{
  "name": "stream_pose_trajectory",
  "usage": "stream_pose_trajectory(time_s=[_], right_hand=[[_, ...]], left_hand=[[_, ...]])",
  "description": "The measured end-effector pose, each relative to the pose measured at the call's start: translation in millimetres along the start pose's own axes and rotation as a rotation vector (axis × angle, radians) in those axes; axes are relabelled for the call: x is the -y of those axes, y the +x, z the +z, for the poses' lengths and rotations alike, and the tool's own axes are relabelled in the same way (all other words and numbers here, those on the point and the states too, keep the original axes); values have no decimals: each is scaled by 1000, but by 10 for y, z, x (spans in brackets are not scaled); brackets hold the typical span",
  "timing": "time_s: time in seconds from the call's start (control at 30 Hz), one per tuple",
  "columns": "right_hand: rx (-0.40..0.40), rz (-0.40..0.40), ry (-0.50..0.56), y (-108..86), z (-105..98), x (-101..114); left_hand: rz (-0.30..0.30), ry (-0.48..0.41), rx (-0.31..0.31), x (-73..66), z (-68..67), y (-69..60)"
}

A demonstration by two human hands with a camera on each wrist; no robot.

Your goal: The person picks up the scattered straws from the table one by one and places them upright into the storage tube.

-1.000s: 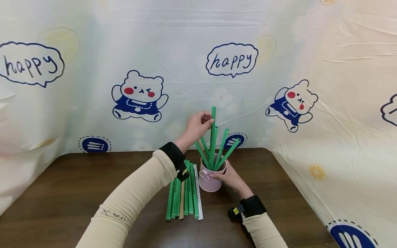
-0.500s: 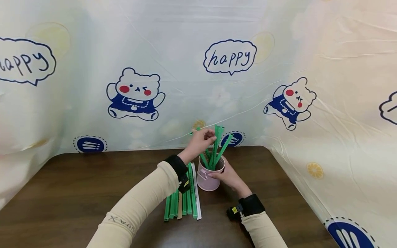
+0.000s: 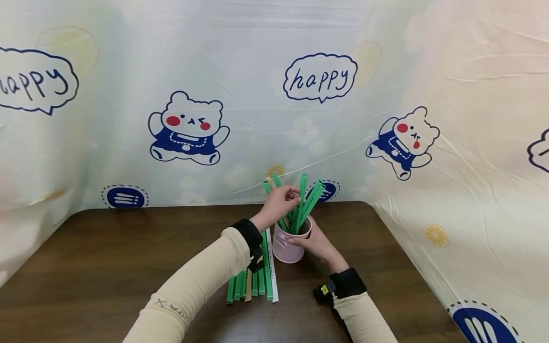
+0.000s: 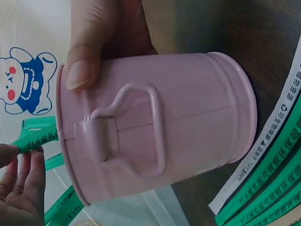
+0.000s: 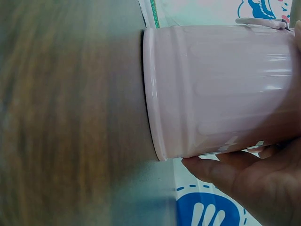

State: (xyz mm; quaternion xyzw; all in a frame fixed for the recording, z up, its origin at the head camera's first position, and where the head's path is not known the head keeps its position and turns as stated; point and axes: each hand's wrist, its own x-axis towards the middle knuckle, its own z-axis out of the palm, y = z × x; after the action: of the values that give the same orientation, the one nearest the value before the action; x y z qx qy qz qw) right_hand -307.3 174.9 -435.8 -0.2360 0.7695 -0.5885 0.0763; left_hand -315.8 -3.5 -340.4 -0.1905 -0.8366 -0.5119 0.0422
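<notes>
A pink metal bucket (image 3: 288, 248) with a small side handle stands upright on the table, several green paper-wrapped sticks (image 3: 315, 196) leaning in it. My right hand (image 3: 319, 244) holds the bucket from the right, thumb near its rim; in the right wrist view the fingers (image 5: 221, 172) curve round its wall. Above the bucket, my left hand (image 3: 279, 206) pinches a green stick between thumb and fingers; the left wrist view shows that stick (image 4: 40, 137) reaching into the bucket's mouth.
Left of the bucket, a row of green sticks (image 3: 237, 288), one tan stick (image 3: 249, 286) and one white stick (image 3: 272, 276) lies on the brown table (image 3: 128, 267), partly under my left forearm. A printed curtain (image 3: 257, 71) hangs behind.
My left hand has come down and slightly right, and the stick in its fingers now sits lower in the bucket. Some sticks lean differently. My right hand keeps its hold on the bucket.
</notes>
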Motion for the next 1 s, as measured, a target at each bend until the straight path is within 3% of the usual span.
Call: stream_pose_trajectory(time_s=[0.2,0.37,0.53,0.73,0.87,1.0], right_hand=[[4,-6,1,-5,21,-15],[-4,1,3,-6,23,-7],[-23,14,-10,11,12,14],[-42,25,-31,19,8,27],[-41,31,-28,10,11,37],[-35,23,-20,-8,29,25]], left_hand=[[-14,10,-12,47,11,-58],[-29,7,12,23,-96,-91],[-37,10,-12,-60,-387,-87],[-65,13,-163,-85,-853,-113],[-106,42,-248,18,-1059,-214],[-145,70,-253,279,-1140,-365]])
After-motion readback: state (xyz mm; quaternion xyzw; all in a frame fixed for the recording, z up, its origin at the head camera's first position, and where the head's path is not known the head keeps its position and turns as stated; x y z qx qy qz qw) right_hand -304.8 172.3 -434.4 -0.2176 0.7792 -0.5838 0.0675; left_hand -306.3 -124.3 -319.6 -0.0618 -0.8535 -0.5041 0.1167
